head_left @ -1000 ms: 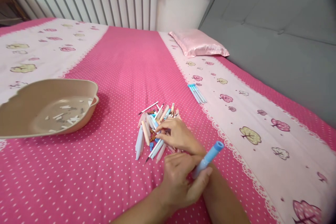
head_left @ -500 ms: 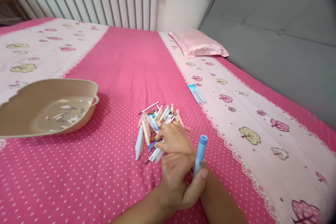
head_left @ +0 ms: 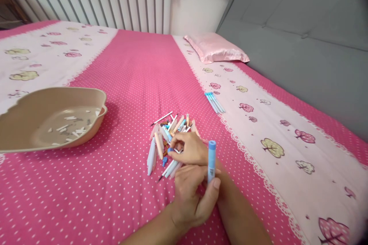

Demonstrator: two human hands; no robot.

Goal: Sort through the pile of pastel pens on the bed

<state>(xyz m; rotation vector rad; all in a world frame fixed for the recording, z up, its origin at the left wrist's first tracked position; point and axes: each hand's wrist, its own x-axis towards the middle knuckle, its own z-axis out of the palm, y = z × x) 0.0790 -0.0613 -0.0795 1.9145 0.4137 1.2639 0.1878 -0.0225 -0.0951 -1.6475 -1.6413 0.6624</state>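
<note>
The left hand (head_left: 191, 191) is closed around a slim, two-tone blue plastic pen barrel (head_left: 212, 160), which stands nearly upright with its round open end on top. This hand crosses in front of the right wrist. The right hand (head_left: 191, 148) pinches a small dark blue plastic piece (head_left: 170, 149) between thumb and fingertips, over the near-right part of a loose pile of pastel pen barrels and white, dark-tipped refills (head_left: 159, 145). A second small blue plastic piece (head_left: 165, 161) lies at the pile's near side.

The pile rests on a pink, white-dotted bedspread (head_left: 135, 72), well apart from its far edge. Between the pile and the bedspread's right edge, a neat row of light blue pens (head_left: 215, 103) lies side by side. Left of the pile is a beige plastic basin (head_left: 48, 101) with white scraps (head_left: 77, 133) inside. A shiny pink pillow (head_left: 217, 48) lies near the bedspread's far right corner, beside a grey padded backrest (head_left: 299, 38).
</note>
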